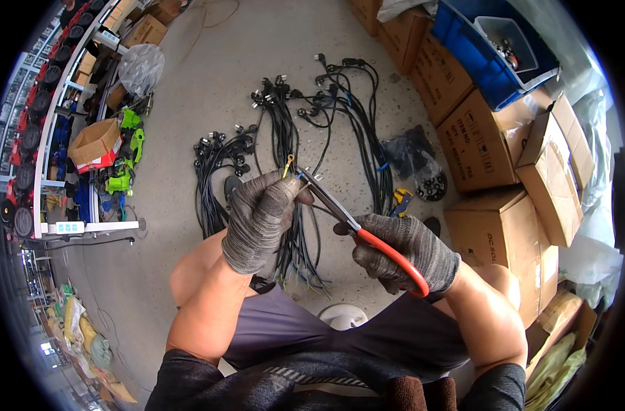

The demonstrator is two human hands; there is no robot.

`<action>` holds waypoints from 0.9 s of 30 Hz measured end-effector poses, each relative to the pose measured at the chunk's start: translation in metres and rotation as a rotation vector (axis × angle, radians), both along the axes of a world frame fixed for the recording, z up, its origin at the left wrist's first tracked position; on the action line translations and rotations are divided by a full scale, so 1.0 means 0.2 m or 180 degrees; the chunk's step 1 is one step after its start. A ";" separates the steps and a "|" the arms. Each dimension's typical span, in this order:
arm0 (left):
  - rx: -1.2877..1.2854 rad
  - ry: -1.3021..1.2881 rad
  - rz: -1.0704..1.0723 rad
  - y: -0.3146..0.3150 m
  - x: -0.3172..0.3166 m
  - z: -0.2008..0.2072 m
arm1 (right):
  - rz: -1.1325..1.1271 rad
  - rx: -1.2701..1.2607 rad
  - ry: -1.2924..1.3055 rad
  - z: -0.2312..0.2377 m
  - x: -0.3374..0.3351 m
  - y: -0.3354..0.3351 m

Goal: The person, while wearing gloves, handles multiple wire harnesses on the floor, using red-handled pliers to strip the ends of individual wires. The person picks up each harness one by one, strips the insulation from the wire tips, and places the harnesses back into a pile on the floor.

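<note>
My left hand [263,214], in a grey knit glove, is closed around the end of a black power cord. From its fingertips stick thin wires: a yellow-green wire [286,168] tipped with a ring terminal, and a blue one beside it. My right hand [408,252], gloved the same way, grips red-handled pliers [388,252]. Their long metal jaws point up and left, with the tips at the wire ends; whether they pinch a wire is too small to tell. Below on the floor lie bundles of black power cords [282,127] with plugs at their far ends.
Cardboard boxes [473,140] are stacked at the right, a blue bin [467,51] on top. A clear bag of black parts [412,154] and a yellow hand tool [401,202] lie right of the cords. Shelving with bright green parts [126,151] stands at the left.
</note>
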State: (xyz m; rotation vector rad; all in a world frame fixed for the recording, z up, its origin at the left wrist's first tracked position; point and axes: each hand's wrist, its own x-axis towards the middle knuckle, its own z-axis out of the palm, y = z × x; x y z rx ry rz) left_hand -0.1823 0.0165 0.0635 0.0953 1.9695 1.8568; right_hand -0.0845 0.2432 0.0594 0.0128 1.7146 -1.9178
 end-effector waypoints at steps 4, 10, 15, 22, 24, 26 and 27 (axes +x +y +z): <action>-0.0076 0.0269 0.0277 0.01 0.00 -0.06 | 0.0012 -0.0078 -0.0122 0.00 0.01 0.00; -0.0253 0.1068 -0.0270 0.00 -0.01 -0.03 | 0.0005 0.0116 0.0334 -0.02 0.00 0.00; -0.0392 0.0678 -0.0268 0.00 0.02 0.03 | -0.0009 0.0072 0.0059 -0.01 0.00 -0.01; -0.0453 0.0625 -0.0384 0.03 0.03 0.04 | -0.0322 0.0930 0.1584 -0.09 0.00 -0.05; -0.0476 0.0623 -0.0334 0.04 0.05 0.04 | -0.0368 0.1321 0.1756 -0.07 -0.01 -0.06; -0.0508 0.0623 -0.0278 0.04 0.06 0.04 | -0.0373 0.1366 0.1717 -0.07 0.00 -0.07; -0.0519 0.0707 -0.0316 0.05 0.06 0.04 | -0.0373 0.1422 0.1677 -0.07 0.00 -0.07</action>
